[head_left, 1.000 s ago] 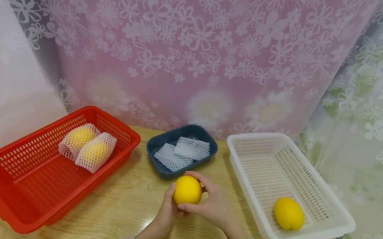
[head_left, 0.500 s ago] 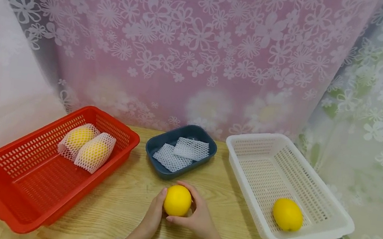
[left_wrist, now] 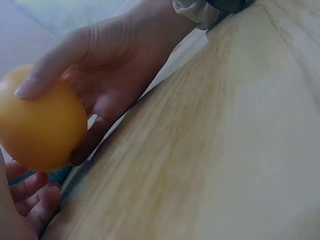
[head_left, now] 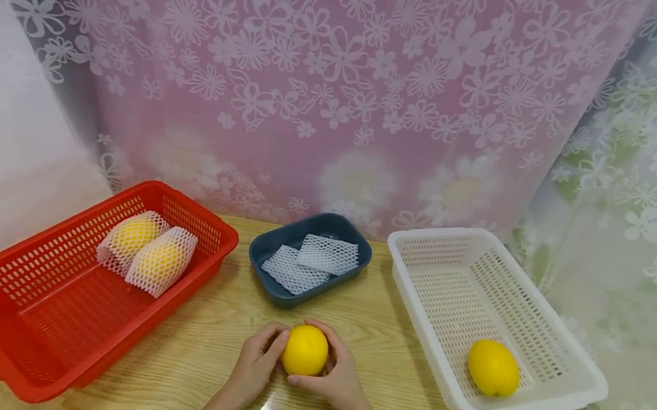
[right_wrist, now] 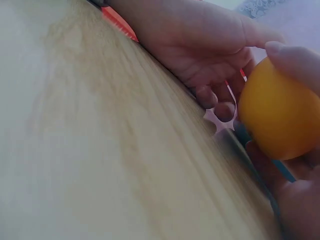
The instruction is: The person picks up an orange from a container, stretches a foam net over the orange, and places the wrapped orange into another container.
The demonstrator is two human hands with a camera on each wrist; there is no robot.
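Note:
A yellow lemon point(head_left: 305, 350) is held just above the table in front of me. My right hand point(head_left: 338, 378) grips it, thumb on the near side and fingers around the far side. In the left wrist view that thumb lies across the lemon point(left_wrist: 45, 127). My left hand point(head_left: 256, 359) is against the lemon's left side, its thumb at the peel. The right wrist view shows the left hand point(right_wrist: 205, 55) with loosely curled fingers beside the fruit, not wrapped round it. Whether the left thumb presses on the lemon is hard to tell.
A red basket point(head_left: 48, 362) at left holds two yellow fruits in white foam nets point(head_left: 161, 262). Behind the hands, a dark blue tray point(head_left: 284, 299) contains flat foam nets point(head_left: 328, 255). Another lemon point(head_left: 493, 368) lies in the white basket point(head_left: 430, 331) at right.
Both hands have brought the lemon nearer to me and slightly left. The left fingers have drawn back from around it, while the right hand keeps its grip.

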